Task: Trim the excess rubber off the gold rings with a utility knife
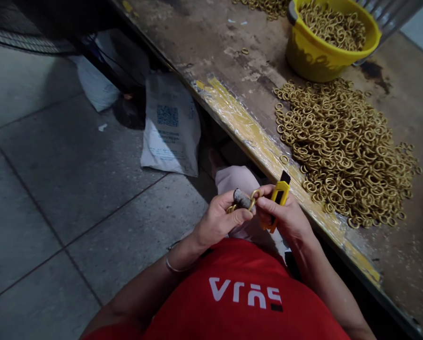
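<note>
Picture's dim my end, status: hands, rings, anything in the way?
Left hand on gold rings. Right hand gripping yellow cutter. Caution: exposed blade beside table edge.

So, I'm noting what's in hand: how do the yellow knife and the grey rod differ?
The knife is yellow with a dark blade; the rod is mottled grey. The knife sits in the right hand, the rod in the left hand. The knife looks flat-sided, the rod round. Both are held above the lap.

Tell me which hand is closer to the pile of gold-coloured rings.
Right. The right hand, holding a yellow utility knife, is by the table edge, on the pile's side; the left hand is farther out, on the side away from the table.
</note>
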